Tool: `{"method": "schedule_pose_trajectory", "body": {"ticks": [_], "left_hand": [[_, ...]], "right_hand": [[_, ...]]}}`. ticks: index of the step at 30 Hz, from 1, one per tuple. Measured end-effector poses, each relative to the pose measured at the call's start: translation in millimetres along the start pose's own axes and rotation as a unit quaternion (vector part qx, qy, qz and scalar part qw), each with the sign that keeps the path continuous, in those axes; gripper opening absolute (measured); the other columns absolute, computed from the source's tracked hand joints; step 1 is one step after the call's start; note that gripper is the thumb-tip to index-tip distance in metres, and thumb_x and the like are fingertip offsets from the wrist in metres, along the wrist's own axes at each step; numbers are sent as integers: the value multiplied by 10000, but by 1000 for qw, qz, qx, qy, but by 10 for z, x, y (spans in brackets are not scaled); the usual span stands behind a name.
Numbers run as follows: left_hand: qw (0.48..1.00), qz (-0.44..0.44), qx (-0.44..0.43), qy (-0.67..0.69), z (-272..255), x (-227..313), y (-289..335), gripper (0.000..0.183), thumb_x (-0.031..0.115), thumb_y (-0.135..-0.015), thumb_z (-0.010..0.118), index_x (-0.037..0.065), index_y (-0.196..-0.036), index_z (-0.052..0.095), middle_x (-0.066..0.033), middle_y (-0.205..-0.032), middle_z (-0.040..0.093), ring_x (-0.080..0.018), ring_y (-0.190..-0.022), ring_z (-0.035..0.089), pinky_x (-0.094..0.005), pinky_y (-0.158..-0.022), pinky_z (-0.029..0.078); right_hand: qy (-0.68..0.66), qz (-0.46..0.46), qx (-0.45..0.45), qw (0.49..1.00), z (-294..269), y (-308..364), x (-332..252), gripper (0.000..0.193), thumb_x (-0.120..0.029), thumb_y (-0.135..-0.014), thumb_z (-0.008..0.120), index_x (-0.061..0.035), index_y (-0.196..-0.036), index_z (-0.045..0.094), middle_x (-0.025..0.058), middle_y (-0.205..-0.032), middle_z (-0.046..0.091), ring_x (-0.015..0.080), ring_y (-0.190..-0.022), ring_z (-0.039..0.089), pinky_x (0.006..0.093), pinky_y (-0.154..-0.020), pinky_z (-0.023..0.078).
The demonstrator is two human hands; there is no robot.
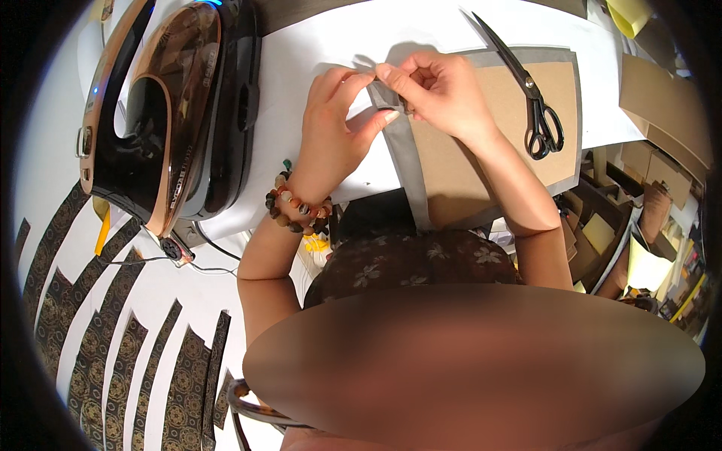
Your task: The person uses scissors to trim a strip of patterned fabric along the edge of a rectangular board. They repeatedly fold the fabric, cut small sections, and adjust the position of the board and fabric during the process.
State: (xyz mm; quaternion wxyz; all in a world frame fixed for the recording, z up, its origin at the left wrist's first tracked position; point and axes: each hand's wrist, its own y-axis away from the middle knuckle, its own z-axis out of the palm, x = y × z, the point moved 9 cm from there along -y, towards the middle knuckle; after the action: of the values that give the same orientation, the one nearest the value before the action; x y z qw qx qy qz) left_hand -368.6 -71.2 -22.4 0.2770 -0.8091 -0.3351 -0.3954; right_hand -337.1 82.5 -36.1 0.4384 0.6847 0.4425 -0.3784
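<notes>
white tabletop [301,52] | white surface [207,297], left | cardboard [665,113], right | bright light

Grey strip [401,154] partly behind fingers [397,83]

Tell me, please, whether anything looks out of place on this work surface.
One thing: the flat, rectangular tan board with grey borders juts past the near edge of the white work surface, instead of lying fully on it.

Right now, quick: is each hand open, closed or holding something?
Left hand: thumb and fingers curved at the grey cloth; whether gripping it cannot be told.
Right hand: closed, apparently pinching the grey cloth.
</notes>
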Motion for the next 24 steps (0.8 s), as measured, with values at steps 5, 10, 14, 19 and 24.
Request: {"method": "schedule_pose_trajectory", "body": {"ticks": [5, 10, 14, 19, 24], "left_hand": [[1000, 7, 1, 14, 4, 47, -25, 464, 163, -762, 859, 29, -1148, 640, -97, -1073, 617, -316, -963, 560, -400, -836, 491], [1000, -25, 4, 10, 4, -11, -11, 533, 115, -733, 887, 71, -1195, 626, -63, -1046, 609, -218, -869, 549, -323, -720, 479], [998, -54, 1, 21, 15, -73, -1, 569, 97, -715, 888, 83, -1210, 608, -44, -1035, 589, -181, -828, 519, -301, -678, 453], [998, -61, -4, 16, 20, -72, -6, 573, 82, -707, 881, 92, -1218, 622, -39, -1042, 600, -175, -822, 525, -299, -670, 458], [999, -49, -9, 6, 9, -37, -16, 561, 65, -704, 875, 99, -1221, 660, -37, -1083, 625, -177, -858, 556, -294, -673, 465]], "right_hand": [[55, -36, 13, 998, 45, -36, 16, 298, -258, -893, 752, -34, -705, 691, 57, -531, 611, 131, -452, 579, 294, -480, 445], [84, -29, 26, 996, 41, 12, 18, 227, -172, -842, 731, -38, -665, 684, 76, -544, 640, 185, -465, 624, 309, -495, 472], [96, -27, 32, 994, 33, 17, -9, 228, -164, -832, 732, -40, -649, 680, 84, -558, 659, 193, -491, 664, 308, -507, 495], [108, -27, 25, 993, 36, 19, -20, 218, -149, -823, 731, -44, -641, 674, 83, -547, 654, 194, -482, 662, 307, -509, 499], [109, -36, 24, 993, 37, 15, -23, 222, -149, -825, 733, -46, -639, 666, 76, -534, 639, 197, -468, 645, 311, -502, 487]]}}
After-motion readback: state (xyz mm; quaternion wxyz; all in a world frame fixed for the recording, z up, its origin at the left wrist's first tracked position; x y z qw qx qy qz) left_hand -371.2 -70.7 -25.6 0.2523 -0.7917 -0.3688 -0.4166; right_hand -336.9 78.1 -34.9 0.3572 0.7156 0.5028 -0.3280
